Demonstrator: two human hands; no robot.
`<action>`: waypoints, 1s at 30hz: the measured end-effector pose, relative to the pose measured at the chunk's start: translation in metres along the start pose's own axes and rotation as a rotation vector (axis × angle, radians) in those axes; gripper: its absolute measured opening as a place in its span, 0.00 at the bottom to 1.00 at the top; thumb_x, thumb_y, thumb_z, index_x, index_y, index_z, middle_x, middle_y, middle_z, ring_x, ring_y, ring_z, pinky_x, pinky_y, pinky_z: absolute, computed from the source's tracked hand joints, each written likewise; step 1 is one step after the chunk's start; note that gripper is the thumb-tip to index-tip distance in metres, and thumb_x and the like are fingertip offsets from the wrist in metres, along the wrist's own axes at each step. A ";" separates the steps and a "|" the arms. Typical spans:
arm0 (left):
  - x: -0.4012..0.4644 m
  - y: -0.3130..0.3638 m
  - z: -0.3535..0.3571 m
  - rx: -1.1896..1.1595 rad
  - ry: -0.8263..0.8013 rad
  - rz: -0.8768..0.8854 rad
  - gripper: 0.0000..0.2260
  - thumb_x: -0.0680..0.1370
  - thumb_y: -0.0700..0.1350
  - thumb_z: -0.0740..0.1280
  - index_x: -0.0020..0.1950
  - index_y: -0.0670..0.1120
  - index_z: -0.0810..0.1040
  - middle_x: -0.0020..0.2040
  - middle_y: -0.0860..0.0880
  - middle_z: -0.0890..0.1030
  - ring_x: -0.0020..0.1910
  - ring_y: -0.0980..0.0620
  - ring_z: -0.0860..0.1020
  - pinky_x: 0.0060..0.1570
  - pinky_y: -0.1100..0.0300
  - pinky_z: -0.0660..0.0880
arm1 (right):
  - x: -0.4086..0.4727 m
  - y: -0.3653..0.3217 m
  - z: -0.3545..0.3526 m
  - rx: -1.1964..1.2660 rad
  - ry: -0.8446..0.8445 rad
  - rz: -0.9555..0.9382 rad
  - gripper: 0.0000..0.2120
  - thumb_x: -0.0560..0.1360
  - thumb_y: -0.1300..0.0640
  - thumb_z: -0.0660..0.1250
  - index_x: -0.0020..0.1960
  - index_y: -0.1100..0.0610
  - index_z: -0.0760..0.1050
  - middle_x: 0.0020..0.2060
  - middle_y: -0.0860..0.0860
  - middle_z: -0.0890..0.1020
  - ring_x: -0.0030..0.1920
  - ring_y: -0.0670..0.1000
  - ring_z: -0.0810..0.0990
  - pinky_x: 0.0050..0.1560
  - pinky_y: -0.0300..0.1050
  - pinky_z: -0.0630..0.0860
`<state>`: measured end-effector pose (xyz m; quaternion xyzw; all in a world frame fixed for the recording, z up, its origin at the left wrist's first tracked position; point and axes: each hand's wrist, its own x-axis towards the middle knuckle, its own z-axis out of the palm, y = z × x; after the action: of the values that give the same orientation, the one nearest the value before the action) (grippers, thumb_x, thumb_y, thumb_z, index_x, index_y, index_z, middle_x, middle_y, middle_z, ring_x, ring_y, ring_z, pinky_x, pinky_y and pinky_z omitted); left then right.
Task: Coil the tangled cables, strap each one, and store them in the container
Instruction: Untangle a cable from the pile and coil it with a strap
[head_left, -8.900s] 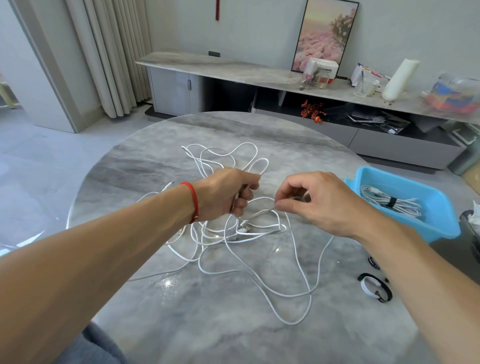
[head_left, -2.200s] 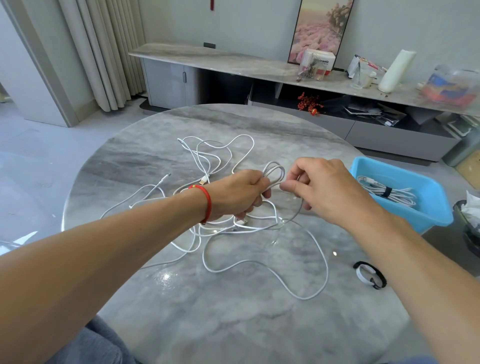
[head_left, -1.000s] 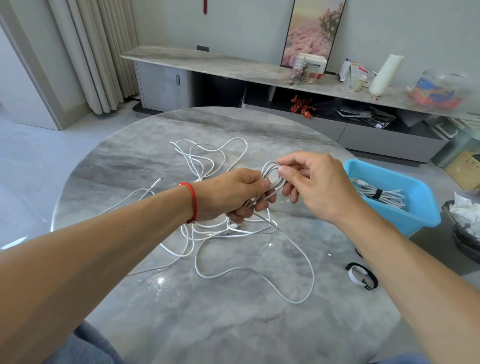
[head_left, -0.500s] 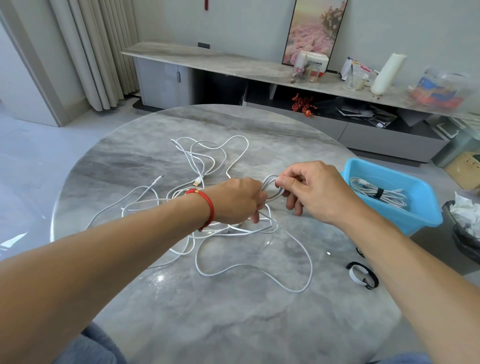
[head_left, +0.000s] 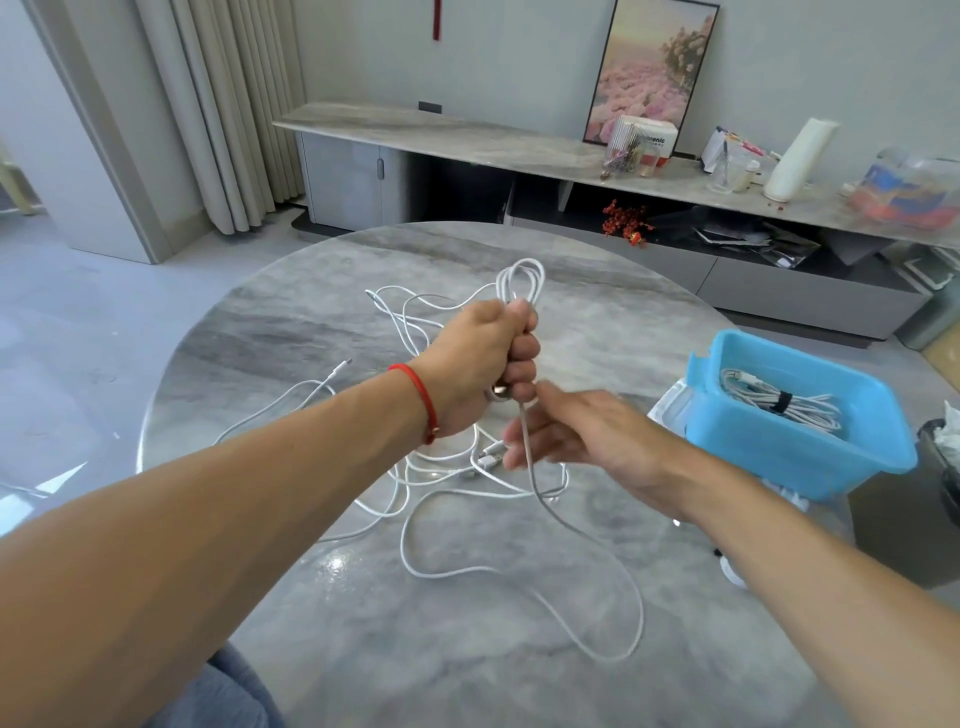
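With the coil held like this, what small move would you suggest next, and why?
Probably the right hand should draw the trailing cable up into another loop for the left hand, since its coil is small and much cable lies loose on the table.

Bright daylight — glare on the table (head_left: 337, 564), edges bowed.

A white box (head_left: 655, 138) on the sideboard (head_left: 467, 137) bears letters ending "onic".
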<state>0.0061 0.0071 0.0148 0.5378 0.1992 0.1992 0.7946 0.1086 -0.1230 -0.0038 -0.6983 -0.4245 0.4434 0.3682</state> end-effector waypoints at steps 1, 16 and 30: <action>0.002 0.002 -0.003 -0.039 0.044 0.002 0.12 0.87 0.47 0.53 0.44 0.47 0.66 0.32 0.50 0.61 0.25 0.55 0.59 0.24 0.63 0.62 | -0.002 0.001 0.002 0.004 -0.051 0.003 0.24 0.87 0.45 0.53 0.55 0.60 0.82 0.47 0.58 0.88 0.51 0.55 0.86 0.62 0.51 0.76; 0.002 -0.011 -0.012 0.388 0.098 -0.119 0.11 0.86 0.46 0.55 0.46 0.45 0.68 0.29 0.49 0.67 0.23 0.54 0.65 0.22 0.67 0.63 | -0.010 -0.023 0.004 -0.770 0.164 -0.369 0.13 0.83 0.49 0.65 0.40 0.44 0.77 0.31 0.43 0.82 0.34 0.40 0.77 0.37 0.35 0.69; -0.008 -0.014 0.008 0.253 -0.125 -0.272 0.23 0.83 0.61 0.54 0.40 0.45 0.73 0.30 0.49 0.70 0.26 0.49 0.66 0.27 0.61 0.67 | -0.008 -0.038 0.010 -0.885 0.536 -0.133 0.26 0.66 0.30 0.72 0.49 0.48 0.68 0.41 0.47 0.81 0.43 0.57 0.79 0.40 0.51 0.71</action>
<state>0.0051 -0.0079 0.0050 0.6129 0.2439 0.0293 0.7510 0.0870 -0.1153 0.0287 -0.8476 -0.5055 0.0026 0.1610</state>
